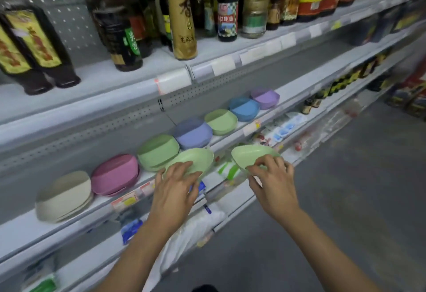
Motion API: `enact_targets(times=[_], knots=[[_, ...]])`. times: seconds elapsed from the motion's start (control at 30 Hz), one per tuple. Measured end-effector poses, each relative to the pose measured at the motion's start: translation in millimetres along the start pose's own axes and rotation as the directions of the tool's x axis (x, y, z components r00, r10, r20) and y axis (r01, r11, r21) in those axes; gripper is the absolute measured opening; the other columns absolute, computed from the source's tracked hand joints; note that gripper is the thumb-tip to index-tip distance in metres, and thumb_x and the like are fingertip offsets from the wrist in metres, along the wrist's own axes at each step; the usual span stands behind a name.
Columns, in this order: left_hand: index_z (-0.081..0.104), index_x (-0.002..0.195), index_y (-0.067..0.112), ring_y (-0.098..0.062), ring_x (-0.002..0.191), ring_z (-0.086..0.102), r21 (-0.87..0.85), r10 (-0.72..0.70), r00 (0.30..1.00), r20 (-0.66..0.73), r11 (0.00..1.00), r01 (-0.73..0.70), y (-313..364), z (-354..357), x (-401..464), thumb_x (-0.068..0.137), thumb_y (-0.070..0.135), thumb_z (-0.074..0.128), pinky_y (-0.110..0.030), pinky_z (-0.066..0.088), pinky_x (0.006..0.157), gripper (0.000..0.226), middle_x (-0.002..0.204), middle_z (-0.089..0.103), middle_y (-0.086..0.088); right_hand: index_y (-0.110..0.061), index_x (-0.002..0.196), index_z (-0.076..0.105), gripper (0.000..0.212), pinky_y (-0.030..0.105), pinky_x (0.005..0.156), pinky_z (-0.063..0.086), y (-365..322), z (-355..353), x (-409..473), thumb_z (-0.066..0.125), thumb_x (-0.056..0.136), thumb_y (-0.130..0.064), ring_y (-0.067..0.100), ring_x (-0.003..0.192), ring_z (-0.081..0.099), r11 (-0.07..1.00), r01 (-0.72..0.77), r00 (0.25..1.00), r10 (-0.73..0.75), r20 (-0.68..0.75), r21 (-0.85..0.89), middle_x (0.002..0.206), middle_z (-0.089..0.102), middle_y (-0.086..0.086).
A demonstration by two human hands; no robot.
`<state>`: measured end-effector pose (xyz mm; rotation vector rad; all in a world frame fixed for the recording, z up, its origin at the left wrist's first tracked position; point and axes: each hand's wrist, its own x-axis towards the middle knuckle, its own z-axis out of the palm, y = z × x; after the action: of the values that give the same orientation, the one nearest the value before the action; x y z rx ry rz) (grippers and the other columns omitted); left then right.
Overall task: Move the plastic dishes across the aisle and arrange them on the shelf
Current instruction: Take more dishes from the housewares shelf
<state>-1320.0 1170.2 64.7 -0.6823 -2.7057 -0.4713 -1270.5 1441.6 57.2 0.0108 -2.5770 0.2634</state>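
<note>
Both forearms reach in from below: the left hand [176,184] grips one green dish [196,158] by its near rim, just in front of the green stack [158,152]; the right hand [272,176] pinches a second green dish [251,154] out over the shelf [34,229] edge. Stacks already line that shelf, so the arranging looks well advanced; these two dishes still need setting down.

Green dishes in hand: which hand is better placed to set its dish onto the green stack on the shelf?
Left. The left hand holds its green dish right beside the green stack; the right hand holds its dish out over the aisle, farther away.
</note>
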Motion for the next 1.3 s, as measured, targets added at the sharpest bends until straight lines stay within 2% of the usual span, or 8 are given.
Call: enact_targets(times=[0.23,0.47,0.6,0.7,0.83,0.97,1.07,1.3], knots=[[0.077,0.101,0.036,-0.024,0.120,0.056,0.041,-0.140,0.990,-0.017,0.989,0.141,-31,63,117,0.084,0.035,0.061,-0.049,0.039,0.098,0.023,0.132,0.062,0.001,-0.031,0.096,0.074,0.015,0.045,0.086,0.038,60,97,131,0.076,0.082,-0.026,0.026,0.098,0.054,0.990,0.134,0.990,-0.136,0.044,0.040,0.105,0.056,-0.004],[0.075,0.105,0.037,-0.028,0.110,0.059,0.166,-0.214,0.976,-0.025,0.962,0.216,-52,89,190,0.087,0.031,0.067,-0.047,0.040,0.090,0.021,0.128,0.064,-0.001,-0.033,0.092,0.075,0.013,0.041,0.084,0.035,65,186,215,0.074,0.080,-0.030,0.025,0.097,0.053,0.961,0.241,0.939,-0.265,0.219,0.133,0.101,0.055,-0.004],[0.076,0.101,0.039,-0.030,0.088,0.062,0.219,-0.310,0.951,-0.017,0.927,0.306,-44,104,207,0.085,0.033,0.058,-0.044,0.043,0.082,0.025,0.104,0.067,-0.004,-0.037,0.101,0.074,0.027,0.043,0.088,0.036,80,210,235,0.067,0.081,-0.053,0.024,0.102,0.053,0.931,0.294,0.853,-0.358,0.379,0.217,0.105,0.054,-0.006],[0.076,0.099,0.039,-0.033,0.081,0.063,0.233,-0.318,0.948,0.012,0.923,0.306,-30,119,226,0.079,0.028,0.063,-0.046,0.046,0.079,0.026,0.094,0.064,-0.006,-0.040,0.105,0.074,0.041,0.040,0.093,0.029,112,211,252,0.055,0.082,-0.069,0.020,0.103,0.052,0.915,0.283,0.851,-0.378,0.365,0.288,0.105,0.056,-0.010],[0.077,0.100,0.040,-0.035,0.095,0.066,0.279,-0.240,0.970,0.040,0.935,0.220,-2,140,261,0.076,0.024,0.078,-0.054,0.050,0.079,0.029,0.113,0.067,-0.009,-0.037,0.101,0.074,0.041,0.035,0.088,0.026,167,199,277,0.047,0.089,-0.066,0.017,0.103,0.051,0.908,0.182,0.902,-0.307,0.304,0.376,0.105,0.056,-0.013],[0.077,0.098,0.040,-0.039,0.126,0.053,0.323,-0.215,0.966,0.143,0.933,0.160,11,165,275,0.069,0.022,0.088,-0.070,0.039,0.098,0.035,0.131,0.059,-0.012,-0.040,0.097,0.072,0.035,0.038,0.085,0.033,202,189,292,0.045,0.092,-0.062,0.015,0.102,0.053,0.881,0.109,0.915,-0.270,0.299,0.461,0.103,0.056,-0.015],[0.077,0.100,0.039,-0.041,0.139,0.040,0.389,-0.288,0.937,0.198,0.901,0.194,13,173,260,0.068,0.018,0.088,-0.075,0.029,0.104,0.039,0.142,0.049,-0.015,-0.040,0.096,0.072,0.032,0.041,0.087,0.038,211,188,291,0.047,0.093,-0.059,0.013,0.101,0.053,0.849,0.114,0.906,-0.302,0.297,0.516,0.102,0.055,-0.017],[0.075,0.111,0.036,-0.046,0.139,0.039,0.521,-0.503,0.838,0.211,0.783,0.339,27,180,249,0.068,0.008,0.080,-0.080,0.022,0.106,0.052,0.145,0.047,-0.018,-0.038,0.096,0.071,0.029,0.040,0.084,0.037,214,190,280,0.046,0.093,-0.053,0.014,0.100,0.053,0.775,0.132,0.844,-0.415,0.339,0.619,0.100,0.051,-0.018]])
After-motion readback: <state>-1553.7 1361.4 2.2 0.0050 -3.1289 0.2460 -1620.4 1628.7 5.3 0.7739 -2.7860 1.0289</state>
